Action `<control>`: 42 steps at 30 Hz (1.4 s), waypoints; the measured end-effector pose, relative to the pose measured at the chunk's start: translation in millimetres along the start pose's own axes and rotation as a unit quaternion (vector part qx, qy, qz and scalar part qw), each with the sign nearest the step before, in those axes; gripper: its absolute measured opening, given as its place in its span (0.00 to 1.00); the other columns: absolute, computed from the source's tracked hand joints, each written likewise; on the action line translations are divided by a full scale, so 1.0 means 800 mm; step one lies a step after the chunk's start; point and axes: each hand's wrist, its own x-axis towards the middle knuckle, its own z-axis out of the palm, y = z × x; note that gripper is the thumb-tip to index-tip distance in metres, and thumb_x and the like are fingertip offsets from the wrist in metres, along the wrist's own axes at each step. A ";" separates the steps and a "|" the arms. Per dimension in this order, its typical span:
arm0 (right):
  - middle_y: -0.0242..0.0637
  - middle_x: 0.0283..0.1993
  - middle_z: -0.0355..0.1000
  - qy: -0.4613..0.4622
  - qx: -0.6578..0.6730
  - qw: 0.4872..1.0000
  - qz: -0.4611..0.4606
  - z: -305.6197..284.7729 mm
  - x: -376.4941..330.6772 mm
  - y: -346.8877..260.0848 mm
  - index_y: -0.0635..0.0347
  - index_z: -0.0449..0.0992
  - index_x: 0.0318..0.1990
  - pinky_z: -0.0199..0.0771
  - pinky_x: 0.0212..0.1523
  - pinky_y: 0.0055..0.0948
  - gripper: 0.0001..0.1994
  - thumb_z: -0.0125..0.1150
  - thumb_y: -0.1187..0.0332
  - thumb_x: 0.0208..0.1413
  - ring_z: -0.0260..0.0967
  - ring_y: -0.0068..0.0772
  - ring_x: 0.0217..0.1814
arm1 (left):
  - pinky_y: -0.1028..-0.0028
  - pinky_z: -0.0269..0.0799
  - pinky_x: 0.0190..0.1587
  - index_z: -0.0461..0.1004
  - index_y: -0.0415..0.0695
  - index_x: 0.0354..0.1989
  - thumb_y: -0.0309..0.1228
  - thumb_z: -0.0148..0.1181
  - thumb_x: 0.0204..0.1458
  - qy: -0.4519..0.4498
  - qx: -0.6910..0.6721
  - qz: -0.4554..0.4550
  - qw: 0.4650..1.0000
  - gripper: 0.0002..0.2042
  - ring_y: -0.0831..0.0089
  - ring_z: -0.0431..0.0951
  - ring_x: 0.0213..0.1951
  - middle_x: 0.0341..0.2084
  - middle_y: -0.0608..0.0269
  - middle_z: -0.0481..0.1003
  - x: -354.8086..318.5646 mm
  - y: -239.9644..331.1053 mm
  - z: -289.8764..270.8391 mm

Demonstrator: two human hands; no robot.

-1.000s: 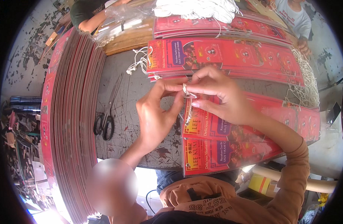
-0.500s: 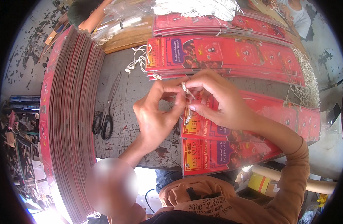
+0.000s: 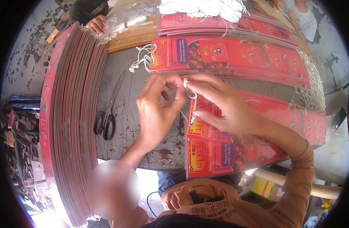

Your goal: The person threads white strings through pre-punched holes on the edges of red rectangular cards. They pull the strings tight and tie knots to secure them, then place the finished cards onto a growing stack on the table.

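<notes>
pinching a white string (image 3: 187,88) between both hands over the grey worktable (image 3: 136,125). left hand (image 3: 159,110) has thumb and forefinger closed on the string near its upper end, other fingers curled loosely. right hand (image 3: 220,104) grips the same string from the other side, fingertips meeting the left's right at the loop. string runs down from the pinch to the corner of a long red printed card (image 3: 220,129), which lies flat under the right hand; can't tell whether it passes through a punched hole there. a second red card (image 3: 227,159) sits just below it, at the near table edge.

another pile of the same red cards (image 3: 235,57) lies further back, with loose white strings (image 3: 142,59) trailing off its left end. bundle of white strings (image 3: 204,7) at the far edge. black-handled scissors (image 3: 106,119) flat on the table, left of the left hand, not touched. tall fanned stack of red cards (image 3: 72,114) along the left side. another person's hand (image 3: 95,23) at top left, by a clear plastic bag (image 3: 128,21).
</notes>
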 end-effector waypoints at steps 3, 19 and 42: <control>0.45 0.50 0.64 0.004 0.029 0.999 0.028 -0.001 0.001 -0.002 0.64 0.64 0.50 0.70 0.47 0.35 0.21 0.60 0.77 0.48 0.65 0.44 0.53 | 0.79 0.70 0.27 0.73 0.39 0.32 0.18 0.61 0.42 -0.032 -0.090 -0.004 0.995 0.08 0.77 0.75 0.26 0.28 0.64 0.75 -0.004 0.000 0.003; 0.41 0.38 0.72 0.042 0.107 0.991 0.061 0.000 0.005 0.002 0.64 0.66 0.46 0.73 0.38 0.27 0.12 0.53 0.81 0.54 0.75 0.31 0.39 | 0.79 0.73 0.41 0.69 0.36 0.34 0.15 0.54 0.49 -0.095 -0.283 -0.143 0.944 0.06 0.81 0.74 0.35 0.31 0.66 0.71 -0.004 0.008 -0.005; 0.37 0.33 0.71 0.048 0.150 0.986 0.053 0.001 0.006 0.003 0.61 0.66 0.46 0.72 0.37 0.24 0.12 0.49 0.83 0.55 0.74 0.24 0.38 | 0.80 0.69 0.42 0.68 0.39 0.35 0.18 0.54 0.51 -0.123 -0.331 -0.200 0.914 0.04 0.83 0.71 0.37 0.33 0.67 0.71 -0.003 0.000 -0.011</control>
